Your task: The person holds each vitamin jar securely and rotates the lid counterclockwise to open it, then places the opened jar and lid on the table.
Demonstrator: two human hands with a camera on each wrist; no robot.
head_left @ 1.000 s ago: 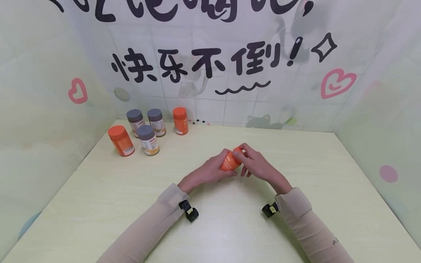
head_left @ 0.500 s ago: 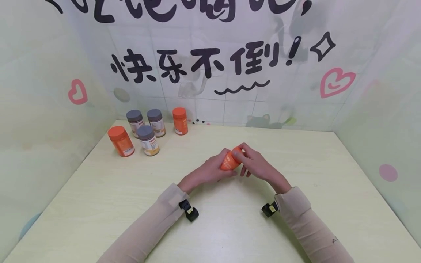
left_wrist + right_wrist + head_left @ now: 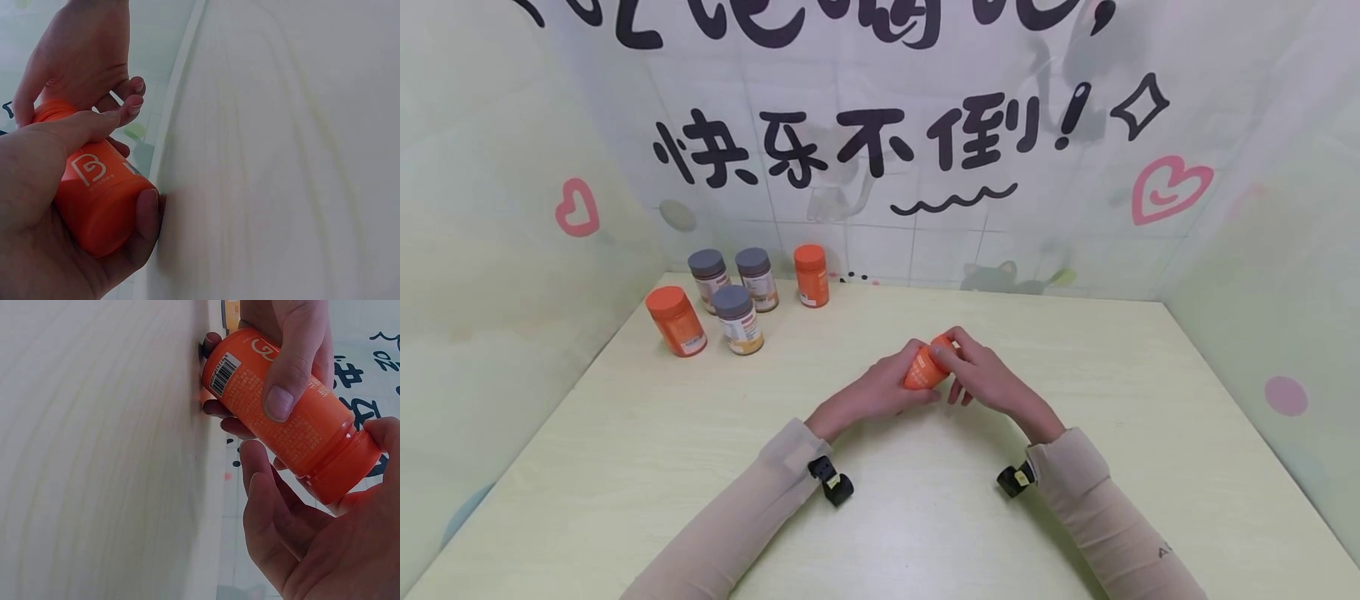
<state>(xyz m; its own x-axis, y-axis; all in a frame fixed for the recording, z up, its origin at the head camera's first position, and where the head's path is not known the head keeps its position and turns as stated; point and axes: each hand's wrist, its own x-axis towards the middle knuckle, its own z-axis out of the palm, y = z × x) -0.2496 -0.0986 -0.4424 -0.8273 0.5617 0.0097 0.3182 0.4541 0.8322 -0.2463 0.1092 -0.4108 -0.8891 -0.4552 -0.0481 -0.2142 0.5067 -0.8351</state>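
An orange bottle [image 3: 923, 369] with printed white text is held tilted above the middle of the table. My left hand [image 3: 887, 386] grips its body, thumb along one side and fingers curled round the other, as the left wrist view shows. At the top end, my right hand [image 3: 992, 379] pinches the orange cap [image 3: 344, 467] between thumb and index finger. The other right fingers [image 3: 265, 500] hang loosely curled beside the bottle. In the right wrist view a barcode shows near the bottle's base, and the cap sits on the neck.
At the back left of the pale table [image 3: 880, 517] stand two orange bottles, one at the left [image 3: 677, 322] and one by the back wall [image 3: 812, 277]. Between them are three grey-capped jars [image 3: 739, 321]. Printed sheets [image 3: 880, 233] wall in the table's back and sides.
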